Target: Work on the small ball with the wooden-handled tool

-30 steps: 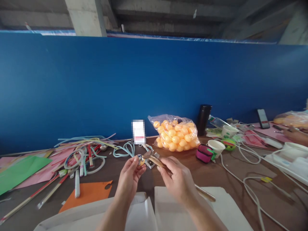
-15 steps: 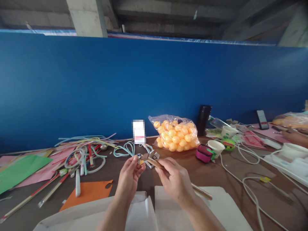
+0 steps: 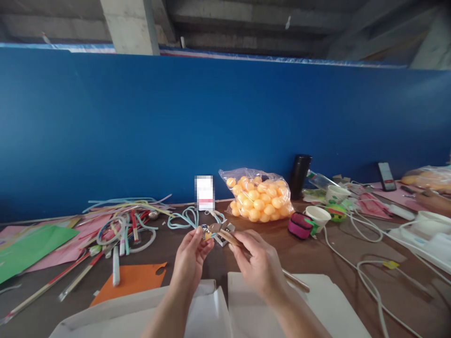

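Note:
My left hand (image 3: 189,256) pinches a small shiny silver bell (image 3: 205,230) between thumb and fingertips. Something yellow-orange shows just under the bell, too small to name. Closed around a thin wooden stick (image 3: 230,237) is my right hand (image 3: 260,259). The stick's front end points at the bell, and its rear end comes out behind my hand, low over white paper. Whether the tip touches the bell I cannot tell. Just beyond the fingertips is a small open box (image 3: 221,241), partly hidden, with a light-blue cord (image 3: 183,219) behind it.
A clear bag of orange balls (image 3: 259,199) stands by the blue partition (image 3: 211,112). To the left lie tubes, sticks and coloured paper (image 3: 38,249); an orange sheet (image 3: 130,281) is nearer. On the right are a black bottle (image 3: 299,177), a paper cup (image 3: 318,217) and white cables (image 3: 369,281).
The view has shifted slightly, so everything sits a little further right. Both hands keep their hold on the bell and the stick, almost unmoved.

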The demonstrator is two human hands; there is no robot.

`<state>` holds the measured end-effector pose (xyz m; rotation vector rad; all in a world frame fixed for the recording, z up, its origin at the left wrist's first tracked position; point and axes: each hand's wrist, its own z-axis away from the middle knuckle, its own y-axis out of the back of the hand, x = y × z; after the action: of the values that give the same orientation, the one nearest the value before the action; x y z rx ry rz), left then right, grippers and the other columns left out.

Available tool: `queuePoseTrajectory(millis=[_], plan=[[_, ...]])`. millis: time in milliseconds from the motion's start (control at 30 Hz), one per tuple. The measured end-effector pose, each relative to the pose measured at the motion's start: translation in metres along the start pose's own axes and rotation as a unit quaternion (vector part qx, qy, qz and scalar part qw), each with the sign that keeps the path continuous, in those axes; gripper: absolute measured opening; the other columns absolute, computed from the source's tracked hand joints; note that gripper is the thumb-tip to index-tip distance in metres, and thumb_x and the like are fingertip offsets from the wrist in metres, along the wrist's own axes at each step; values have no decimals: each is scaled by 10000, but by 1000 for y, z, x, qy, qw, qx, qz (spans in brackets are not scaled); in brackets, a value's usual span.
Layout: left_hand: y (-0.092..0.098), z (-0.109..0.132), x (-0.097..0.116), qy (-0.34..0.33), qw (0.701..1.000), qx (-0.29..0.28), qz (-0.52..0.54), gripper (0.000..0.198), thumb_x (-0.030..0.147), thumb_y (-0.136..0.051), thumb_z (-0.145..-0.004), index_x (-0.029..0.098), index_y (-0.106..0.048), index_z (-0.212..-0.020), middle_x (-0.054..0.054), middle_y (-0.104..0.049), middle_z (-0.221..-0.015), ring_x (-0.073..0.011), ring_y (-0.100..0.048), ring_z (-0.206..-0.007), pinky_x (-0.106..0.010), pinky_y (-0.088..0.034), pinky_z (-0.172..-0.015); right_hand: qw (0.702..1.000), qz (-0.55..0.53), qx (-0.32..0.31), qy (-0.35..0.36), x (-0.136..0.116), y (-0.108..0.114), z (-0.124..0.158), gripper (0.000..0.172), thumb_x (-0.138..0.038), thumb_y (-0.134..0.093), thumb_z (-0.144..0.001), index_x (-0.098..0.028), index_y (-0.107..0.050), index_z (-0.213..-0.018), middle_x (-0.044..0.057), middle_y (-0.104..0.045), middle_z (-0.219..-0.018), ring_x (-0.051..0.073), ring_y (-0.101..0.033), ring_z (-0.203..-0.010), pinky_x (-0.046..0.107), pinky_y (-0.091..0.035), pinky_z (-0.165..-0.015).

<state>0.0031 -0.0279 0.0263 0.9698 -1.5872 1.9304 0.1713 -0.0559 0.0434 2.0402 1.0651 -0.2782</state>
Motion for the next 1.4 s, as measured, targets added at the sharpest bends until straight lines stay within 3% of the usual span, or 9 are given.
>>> queuePoseTrajectory(millis=[433, 633, 800, 1067, 1400], plan=[[-1, 1, 1, 12, 1000, 11, 4, 106, 194, -677, -787, 106, -619, -798, -45, -645, -696, -104, -631, -576, -219, -568, -589, 1000, 8, -13, 0, 0, -3, 2, 226, -193, -534, -886, -248, -628, -1085, 40, -665, -973, 174, -637, -852, 265, -487, -787], [-3, 2, 3, 14, 1000, 18, 11, 92, 179, -673, -788, 108, -613, -789, -30, -626, -657, -104, -627, -568, -219, -567, -586, 1000, -24, 10, -1, 1, -3, 1, 214, -209, -522, -899, -240, -624, -1085, 47, -658, -993, 171, -633, -870, 265, -487, -801], [-4, 3, 3, 16, 1000, 8, 11, 97, 183, -673, -789, 105, -615, -798, -39, -634, -679, -102, -624, -567, -220, -565, -583, 1000, -12, -12, -9, 1, -4, -1, 221, -193, -535, -885, -250, -630, -1076, 37, -659, -975, 176, -631, -858, 277, -490, -793], [-3, 1, 2, 18, 1000, 14, 18, 140, 214, -685, -783, 95, -615, -811, -43, -629, -687, -101, -613, -571, -215, -560, -582, 998, -59, 16, -16, 0, -2, 0, 206, -206, -524, -893, -234, -637, -1063, 49, -650, -946, 165, -629, -820, 253, -509, -750], [-3, 1, 2, 24, 999, 11, 24, 144, 231, -678, -790, 104, -609, -797, -46, -629, -679, -108, -616, -573, -218, -560, -576, 999, -36, 15, 2, 0, -4, 0, 227, -185, -531, -879, -231, -637, -1073, 58, -661, -966, 178, -638, -848, 265, -515, -776]])
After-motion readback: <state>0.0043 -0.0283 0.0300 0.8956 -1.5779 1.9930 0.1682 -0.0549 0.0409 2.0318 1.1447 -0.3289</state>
